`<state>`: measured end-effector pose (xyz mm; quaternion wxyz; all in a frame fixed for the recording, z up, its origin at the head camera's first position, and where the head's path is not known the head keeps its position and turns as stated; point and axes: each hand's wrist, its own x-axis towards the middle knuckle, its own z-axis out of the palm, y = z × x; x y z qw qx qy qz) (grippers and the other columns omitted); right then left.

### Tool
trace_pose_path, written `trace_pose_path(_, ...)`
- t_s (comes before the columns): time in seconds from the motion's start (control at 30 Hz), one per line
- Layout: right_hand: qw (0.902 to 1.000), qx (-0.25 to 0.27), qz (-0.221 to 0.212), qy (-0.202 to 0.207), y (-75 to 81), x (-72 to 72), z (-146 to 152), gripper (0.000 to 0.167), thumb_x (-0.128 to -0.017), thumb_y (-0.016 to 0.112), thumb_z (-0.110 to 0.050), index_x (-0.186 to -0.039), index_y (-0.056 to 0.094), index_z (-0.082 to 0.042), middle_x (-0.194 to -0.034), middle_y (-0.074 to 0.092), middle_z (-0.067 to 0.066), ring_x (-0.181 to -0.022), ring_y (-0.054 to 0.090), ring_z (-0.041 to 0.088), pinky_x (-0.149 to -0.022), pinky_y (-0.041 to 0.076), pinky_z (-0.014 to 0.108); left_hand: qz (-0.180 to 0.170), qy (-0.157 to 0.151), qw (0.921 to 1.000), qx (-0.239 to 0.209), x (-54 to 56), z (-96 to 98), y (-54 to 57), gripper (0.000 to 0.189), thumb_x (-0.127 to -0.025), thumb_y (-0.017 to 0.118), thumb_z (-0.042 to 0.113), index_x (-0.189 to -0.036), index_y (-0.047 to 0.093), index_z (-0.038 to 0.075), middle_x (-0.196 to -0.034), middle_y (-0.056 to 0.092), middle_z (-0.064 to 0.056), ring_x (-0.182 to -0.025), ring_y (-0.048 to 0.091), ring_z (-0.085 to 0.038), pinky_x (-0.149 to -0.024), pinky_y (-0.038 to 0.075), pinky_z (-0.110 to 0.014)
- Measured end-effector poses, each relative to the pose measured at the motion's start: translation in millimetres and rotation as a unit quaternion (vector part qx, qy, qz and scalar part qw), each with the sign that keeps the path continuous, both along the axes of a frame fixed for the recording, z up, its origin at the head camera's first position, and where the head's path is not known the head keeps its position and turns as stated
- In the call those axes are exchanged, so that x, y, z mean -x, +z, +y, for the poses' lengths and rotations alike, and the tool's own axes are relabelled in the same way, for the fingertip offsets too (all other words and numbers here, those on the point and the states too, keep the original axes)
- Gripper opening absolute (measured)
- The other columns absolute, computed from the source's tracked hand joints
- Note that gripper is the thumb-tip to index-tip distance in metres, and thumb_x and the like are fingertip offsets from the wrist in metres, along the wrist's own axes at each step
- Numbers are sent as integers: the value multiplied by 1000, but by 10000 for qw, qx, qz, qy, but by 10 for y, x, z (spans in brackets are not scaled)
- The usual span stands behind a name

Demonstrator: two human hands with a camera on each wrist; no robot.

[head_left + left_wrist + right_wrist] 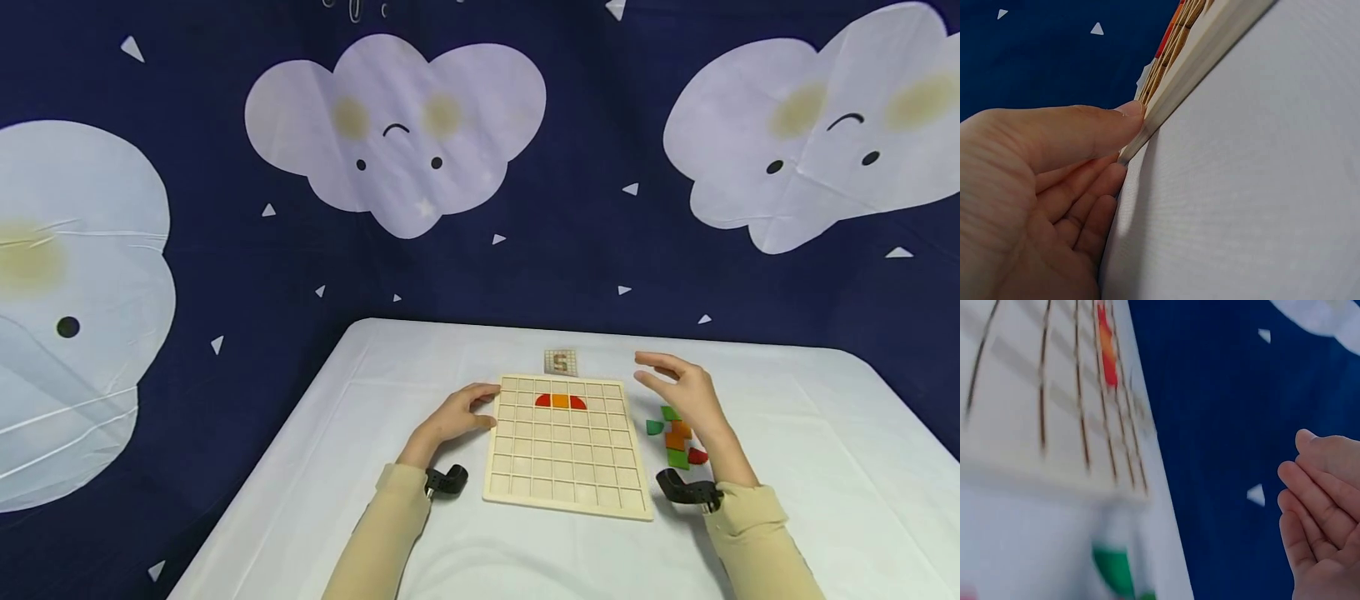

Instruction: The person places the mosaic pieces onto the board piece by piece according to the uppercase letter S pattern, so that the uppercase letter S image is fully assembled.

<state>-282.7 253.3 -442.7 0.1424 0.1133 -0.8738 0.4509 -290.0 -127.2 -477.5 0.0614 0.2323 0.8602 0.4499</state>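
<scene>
A pale wooden grid board (566,454) lies flat on the table. In its second row from the far edge, an orange square (559,402) sits between two red quarter-round pieces, one being the left red piece (543,401). My left hand (453,414) rests at the board's left edge, and the left wrist view shows its thumb (1104,128) touching the rim. Raised above the table right of the board, my right hand (690,392) has loosely bent fingers and no visible piece. Below it lie a green quarter-round (655,427), orange pieces (676,440) and a red quarter-round (697,456).
A small pattern card (560,362) showing a brown figure lies just beyond the board's far edge. Green squares, one a near green square (678,459), belong to the loose group at right. White cloth covers the table (360,467); a dark blue cloud-printed curtain (585,275) hangs behind.
</scene>
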Motion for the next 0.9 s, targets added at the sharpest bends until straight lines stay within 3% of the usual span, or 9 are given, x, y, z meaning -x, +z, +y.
trace_pose_path(0.17,9981,-447,-247,-348,-216,-13,363,44,-87,64,-45,-126,62,-24,-120,63,-2,-116,51,27,-92,46,46,3,-19,10000,-9,-17,1,23,57,-80,72,2,-134,50,-1,-130,52,-13,-114,50,-26,-101,39,-38)
trace_pose_path(0.23,9967,-473,-525,-406,-88,-179,358,43,-89,65,-38,-126,62,-17,-121,62,8,-116,49,35,-91,43,55,5,-19,10000,9,-20,3,33,57,-81,72,2,-134,50,-1,-129,52,-13,-114,50,-26,-100,40,-38)
trace_pose_path(0.37,9955,-629,-572,-420,-98,-291,450,42,-91,64,-29,-124,61,-4,-121,60,19,-115,49,43,-91,41,57,-17,1,10000,-3,-18,7,37,57,-81,71,1,-134,50,-1,-129,52,-13,-114,50,-26,-101,39,-38)
trace_pose_path(0.7,9888,-974,-1012,-507,-326,-260,565,36,-91,63,-16,-122,61,1,-122,58,23,-114,49,41,-94,38,58,-63,-19,9999,-89,-17,6,20,57,-81,71,2,-134,50,-1,-129,52,-13,-114,49,-28,-101,39,-40)
trace_pose_path(0.9,9872,-1176,-962,-479,-381,-230,551,35,-91,63,-14,-123,60,0,-122,57,23,-115,47,42,-95,36,60,-44,27,10000,-64,-19,10,30,57,-81,71,2,-134,51,0,-128,53,-12,-114,50,-27,-101,39,-39)
